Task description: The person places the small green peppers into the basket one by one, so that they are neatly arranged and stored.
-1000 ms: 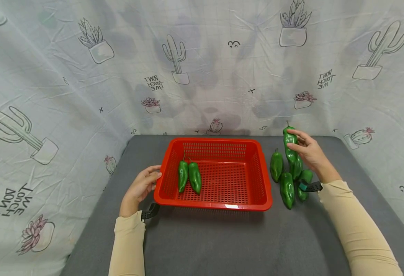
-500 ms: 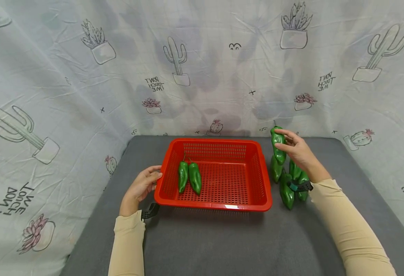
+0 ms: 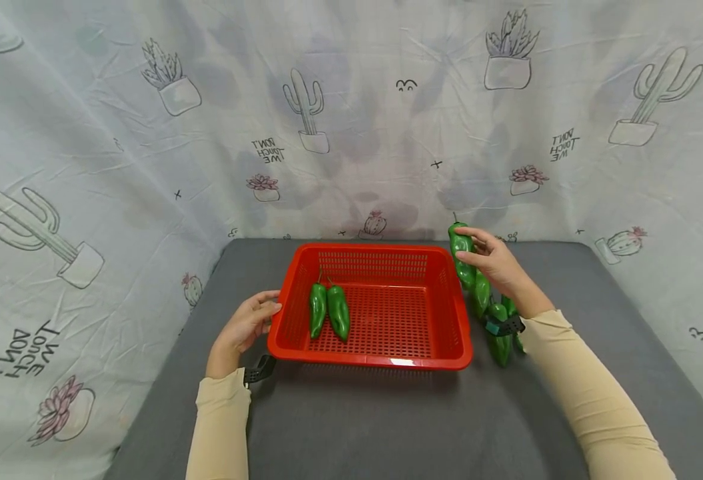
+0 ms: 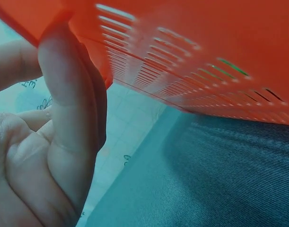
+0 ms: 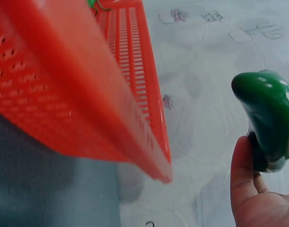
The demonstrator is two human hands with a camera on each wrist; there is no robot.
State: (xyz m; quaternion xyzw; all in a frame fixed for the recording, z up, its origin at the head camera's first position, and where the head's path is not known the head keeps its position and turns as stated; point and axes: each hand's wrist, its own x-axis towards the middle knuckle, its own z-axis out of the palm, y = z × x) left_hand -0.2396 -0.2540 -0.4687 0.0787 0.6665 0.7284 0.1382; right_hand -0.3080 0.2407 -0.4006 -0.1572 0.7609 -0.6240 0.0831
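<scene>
A red plastic basket [image 3: 369,361] with slotted walls stands on the grey table. My left hand [image 3: 246,323] holds its left rim; in the left wrist view the thumb [image 4: 68,94] lies against the red edge, with other fingers behind. Two green peppers [image 3: 338,313] lie side by side in the basket's left part, stems toward the back. Between thumb and fingers, my right hand [image 3: 498,267] pinches another green pepper [image 3: 461,250], stem up, at the basket's back right corner. The right wrist view shows this pepper's tip [image 5: 258,87] beside the basket rim [image 5: 135,146].
Several more green peppers [image 3: 500,350] lie on the table [image 3: 351,427] right of the basket, partly hidden under my right hand and wrist. A pale curtain [image 3: 351,133] printed with cacti hangs behind and along the sides of the table.
My right hand has carried its pepper leftward, from above the loose peppers to the basket's right rim. The left hand and the basket have stayed in place.
</scene>
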